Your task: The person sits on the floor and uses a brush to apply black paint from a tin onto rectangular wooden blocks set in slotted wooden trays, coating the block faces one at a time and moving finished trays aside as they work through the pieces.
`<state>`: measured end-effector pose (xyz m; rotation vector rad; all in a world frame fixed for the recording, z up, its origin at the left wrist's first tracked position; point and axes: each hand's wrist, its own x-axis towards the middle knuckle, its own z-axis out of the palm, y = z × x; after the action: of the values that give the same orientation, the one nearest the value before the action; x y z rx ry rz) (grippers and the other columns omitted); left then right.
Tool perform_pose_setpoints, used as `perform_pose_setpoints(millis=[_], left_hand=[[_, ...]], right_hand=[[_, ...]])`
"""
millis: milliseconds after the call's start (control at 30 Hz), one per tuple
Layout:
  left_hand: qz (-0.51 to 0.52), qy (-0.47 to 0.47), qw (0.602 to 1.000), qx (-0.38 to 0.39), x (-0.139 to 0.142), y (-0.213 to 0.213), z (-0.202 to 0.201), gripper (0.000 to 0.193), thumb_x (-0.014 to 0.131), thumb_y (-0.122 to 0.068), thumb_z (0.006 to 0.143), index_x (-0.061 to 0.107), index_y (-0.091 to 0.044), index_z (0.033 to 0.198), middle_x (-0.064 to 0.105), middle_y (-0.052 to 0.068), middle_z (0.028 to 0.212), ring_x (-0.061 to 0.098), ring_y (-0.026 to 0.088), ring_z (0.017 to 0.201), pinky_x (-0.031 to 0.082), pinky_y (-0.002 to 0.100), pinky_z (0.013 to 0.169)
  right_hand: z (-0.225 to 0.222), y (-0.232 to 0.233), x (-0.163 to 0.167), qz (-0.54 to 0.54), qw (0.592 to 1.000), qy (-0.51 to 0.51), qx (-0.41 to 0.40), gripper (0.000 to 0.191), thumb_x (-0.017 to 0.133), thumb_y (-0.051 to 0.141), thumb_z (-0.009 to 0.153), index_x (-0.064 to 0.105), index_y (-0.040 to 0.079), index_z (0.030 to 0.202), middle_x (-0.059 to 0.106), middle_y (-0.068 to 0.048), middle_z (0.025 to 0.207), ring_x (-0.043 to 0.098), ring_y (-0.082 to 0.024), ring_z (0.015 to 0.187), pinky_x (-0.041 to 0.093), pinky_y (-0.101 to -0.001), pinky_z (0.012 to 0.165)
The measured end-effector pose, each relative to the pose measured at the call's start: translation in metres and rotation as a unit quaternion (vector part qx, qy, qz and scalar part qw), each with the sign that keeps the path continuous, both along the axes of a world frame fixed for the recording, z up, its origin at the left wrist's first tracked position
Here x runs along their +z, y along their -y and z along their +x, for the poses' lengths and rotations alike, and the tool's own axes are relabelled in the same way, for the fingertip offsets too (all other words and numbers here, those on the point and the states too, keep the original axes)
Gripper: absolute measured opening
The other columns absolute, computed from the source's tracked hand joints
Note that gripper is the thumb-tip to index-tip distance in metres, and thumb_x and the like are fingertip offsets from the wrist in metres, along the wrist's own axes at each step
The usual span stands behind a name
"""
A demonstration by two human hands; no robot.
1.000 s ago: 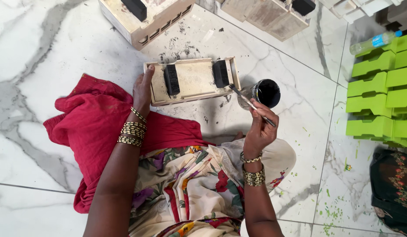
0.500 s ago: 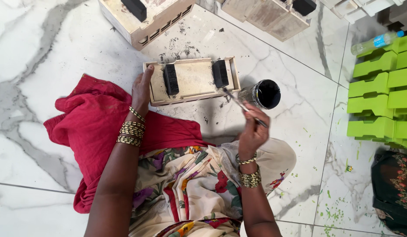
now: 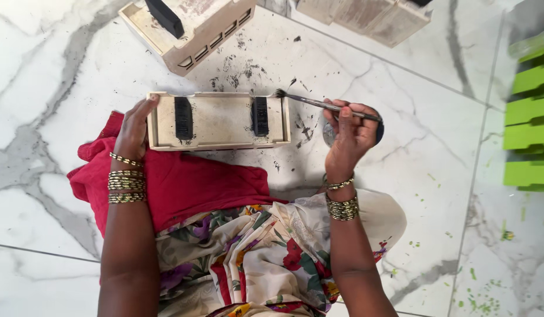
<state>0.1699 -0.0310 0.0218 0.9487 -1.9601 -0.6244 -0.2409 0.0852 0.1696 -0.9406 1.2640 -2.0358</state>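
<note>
A beige rectangular tray-like piece with two black painted bars lies on the marble floor in front of my lap. My left hand grips its left end. My right hand holds a thin paintbrush, its black bristle tip reaching the tray's upper right corner. A small paint cup sits mostly hidden behind my right hand.
Another beige piece with a black bar lies at the top, more beige blocks beside it. Green painted pieces are stacked at the right edge. Black paint smudges mark the floor. A red cloth covers my lap.
My right hand has carried the brush from the paint cup leftward to the tray's right end. The view has drawn closer. The left hand stays on the tray.
</note>
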Motion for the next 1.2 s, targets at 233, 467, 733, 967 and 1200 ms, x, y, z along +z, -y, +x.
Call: perform_pose_setpoints(millis=[233, 467, 733, 967, 1200], left_hand=[[0.406, -0.239, 0.878, 0.078, 0.009, 0.01, -0.034, 0.041, 0.045, -0.03, 0.113, 0.063, 0.004, 0.129, 0.07, 0.013, 0.112, 0.07, 0.017, 0.096, 0.058, 0.029, 0.079], [0.459, -0.234, 0.85, 0.109, 0.036, 0.004, -0.051, 0.053, 0.057, -0.046, 0.109, 0.062, 0.003, 0.128, 0.07, 0.011, 0.112, 0.072, 0.014, 0.094, 0.06, 0.026, 0.076], [0.504, -0.247, 0.813, 0.153, 0.034, 0.009, -0.056, 0.062, 0.065, -0.053, 0.102, 0.063, 0.003, 0.128, 0.071, 0.012, 0.108, 0.072, 0.015, 0.09, 0.061, 0.026, 0.074], [0.498, -0.279, 0.808, 0.143, 0.034, 0.01, -0.06, 0.059, 0.068, -0.05, 0.102, 0.064, 0.003, 0.128, 0.071, 0.011, 0.112, 0.072, 0.014, 0.094, 0.061, 0.026, 0.08], [0.504, -0.258, 0.809, 0.158, 0.034, 0.009, -0.059, 0.058, 0.067, -0.049, 0.1, 0.065, 0.002, 0.126, 0.072, 0.011, 0.107, 0.073, 0.015, 0.09, 0.061, 0.028, 0.077]], right_hand=[[-0.015, 0.005, -0.052, 0.005, 0.993, 0.113, 0.014, 0.012, 0.06, 0.003, 0.107, 0.053, 0.005, 0.117, 0.071, -0.017, 0.114, 0.074, -0.032, 0.108, 0.066, -0.0346, 0.086], [-0.022, -0.021, -0.045, 0.122, 0.984, 0.108, 0.067, 0.01, 0.059, 0.002, 0.105, 0.054, 0.004, 0.114, 0.072, -0.02, 0.111, 0.075, -0.032, 0.104, 0.067, -0.0353, 0.083], [-0.015, -0.002, -0.056, 0.033, 0.99, 0.139, 0.017, 0.012, 0.06, 0.0, 0.105, 0.054, 0.003, 0.114, 0.071, -0.02, 0.114, 0.073, -0.031, 0.11, 0.067, -0.0376, 0.093], [-0.024, -0.022, -0.041, 0.117, 0.984, 0.115, 0.065, 0.009, 0.062, -0.001, 0.104, 0.055, 0.001, 0.11, 0.072, -0.024, 0.11, 0.075, -0.03, 0.104, 0.068, -0.0365, 0.088], [-0.019, -0.012, -0.042, 0.065, 0.99, 0.123, 0.024, 0.008, 0.06, 0.0, 0.106, 0.053, 0.002, 0.11, 0.071, -0.02, 0.113, 0.075, -0.027, 0.108, 0.068, -0.035, 0.091]])
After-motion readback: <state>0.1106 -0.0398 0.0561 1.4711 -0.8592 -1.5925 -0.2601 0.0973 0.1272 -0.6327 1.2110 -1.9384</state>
